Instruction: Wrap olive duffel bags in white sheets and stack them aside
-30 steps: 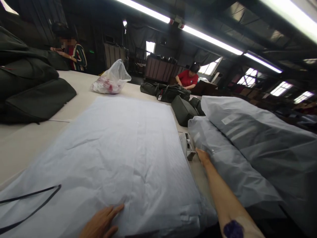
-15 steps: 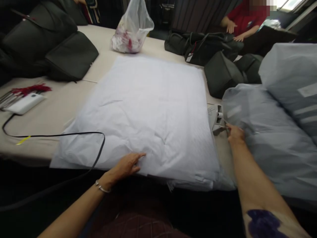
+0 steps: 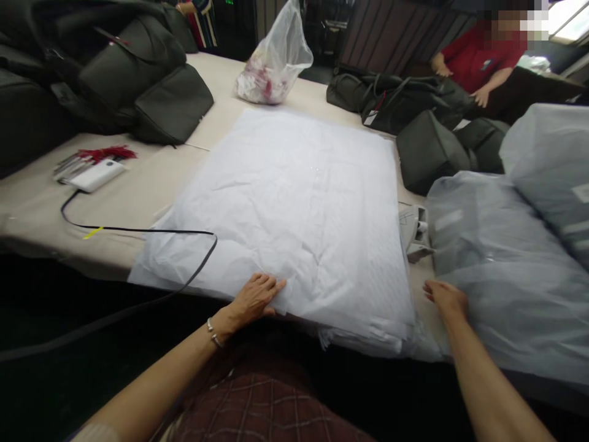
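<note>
Two bare hands at the near edge of a stack of white tissue paper sheets (image 3: 294,209) lying on a beige worktable (image 3: 138,196).

Left hand (image 3: 254,299) rests palm down on the stack's front edge, fingers spread and flat, gripping nothing; right hand (image 3: 445,298) lies loosely open between the stack and a grey plastic-wrapped bundle (image 3: 501,288), touching its edge, holding nothing. A black cable (image 3: 151,231) crosses the stack's left corner from a white flat device (image 3: 96,175) beside red tassels (image 3: 108,152). Dark green fabric bags (image 3: 170,104) crowd the left; more lie at the far right, before a person in a red top (image 3: 478,52). A clear plastic bag (image 3: 276,58) holds red-and-white pieces.
</note>
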### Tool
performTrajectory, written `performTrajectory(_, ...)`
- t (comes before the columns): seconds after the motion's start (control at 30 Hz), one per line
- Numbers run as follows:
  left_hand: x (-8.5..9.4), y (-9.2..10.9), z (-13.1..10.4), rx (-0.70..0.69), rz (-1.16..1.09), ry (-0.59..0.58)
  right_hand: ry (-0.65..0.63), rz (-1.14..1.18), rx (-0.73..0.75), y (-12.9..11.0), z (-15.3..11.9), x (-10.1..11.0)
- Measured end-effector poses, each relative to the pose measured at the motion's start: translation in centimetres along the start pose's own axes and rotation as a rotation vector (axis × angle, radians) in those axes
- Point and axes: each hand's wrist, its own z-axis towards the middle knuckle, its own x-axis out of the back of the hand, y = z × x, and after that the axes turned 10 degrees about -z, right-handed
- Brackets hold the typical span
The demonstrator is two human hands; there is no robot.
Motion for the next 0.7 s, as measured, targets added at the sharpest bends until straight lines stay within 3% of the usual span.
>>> performTrajectory(0.1,-0.6,0.2,0.1,0.007,-0.037,0.05,-0.12,0.075,0.037,-3.4,-4.7,-1.2)
performTrajectory(0.23,-1.1,0.5,0.5,-0.011,-0.092,0.062,-0.559,0.167,0.175,-9.8,-13.3,-4.3)
performTrajectory(0.33,-1.5,0.7,0.8,-0.02,-0.147,0.07,-0.855,0.161,0.215,-13.1,-19.0,-6.7)
performTrajectory(0.5,-2.0,0.4,1.4,0.003,-0.302,0.113,-1.19,0.156,0.2,-14.0,-24.5,-9.6)
performTrajectory(0.7,-2.4,-1.6,1.5,0.036,-0.571,0.153,-1.294,0.213,0.125,-14.4,-26.6,-12.4)
